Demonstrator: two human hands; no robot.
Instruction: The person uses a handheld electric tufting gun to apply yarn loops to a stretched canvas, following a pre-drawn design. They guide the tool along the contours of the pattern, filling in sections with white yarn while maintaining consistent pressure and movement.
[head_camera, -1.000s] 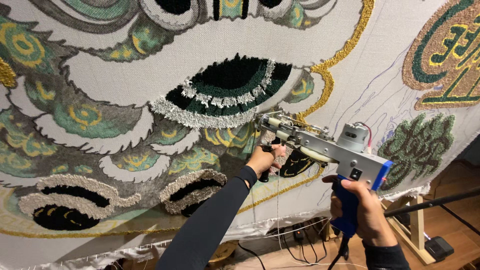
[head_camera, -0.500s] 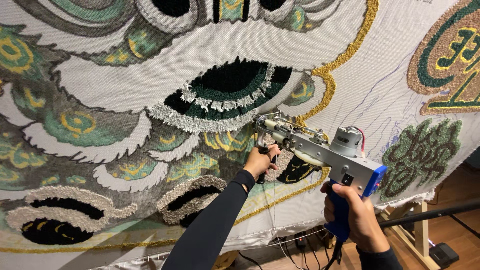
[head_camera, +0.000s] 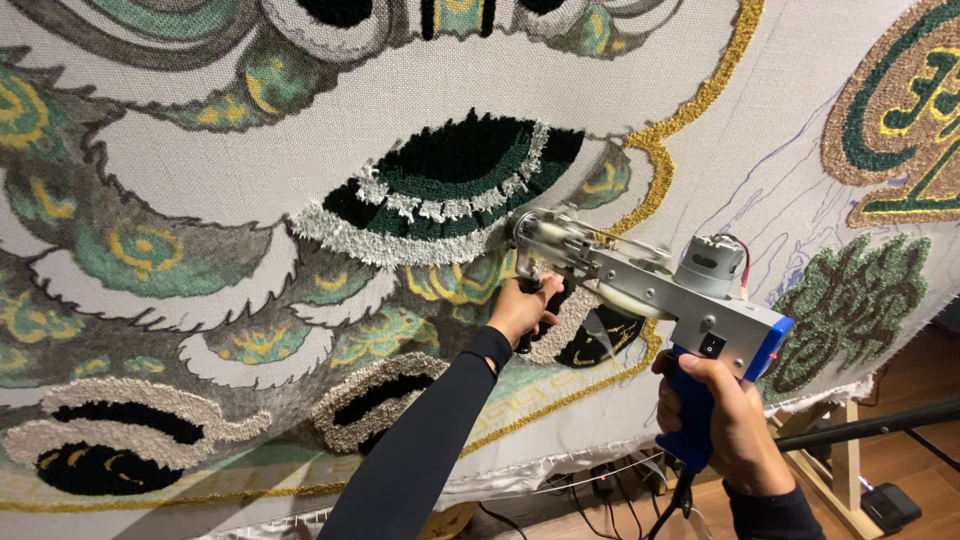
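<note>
You hold the tufting gun (head_camera: 650, 285) against the rug cloth (head_camera: 230, 170).
Your left hand (head_camera: 522, 308) grips its front handle; your right hand (head_camera: 728, 420), at 5 o'clock, wraps fingers (head_camera: 700, 375) around the blue grip.

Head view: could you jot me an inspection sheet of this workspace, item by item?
Surface: stretched backing cloth, partly tufted in green, black, white and gold.
Job's things: tufting gun, nose pressed against the cloth beside a black-and-green patch.
Clutter: nothing seen.
Hands: left hand grips the gun's front handle; right hand grips the blue rear handle.
Cables: cord hangs below the rear handle; more wires on the floor under the cloth.
Surroundings: wooden frame leg, dark pedal-like box on the wood floor.
</note>
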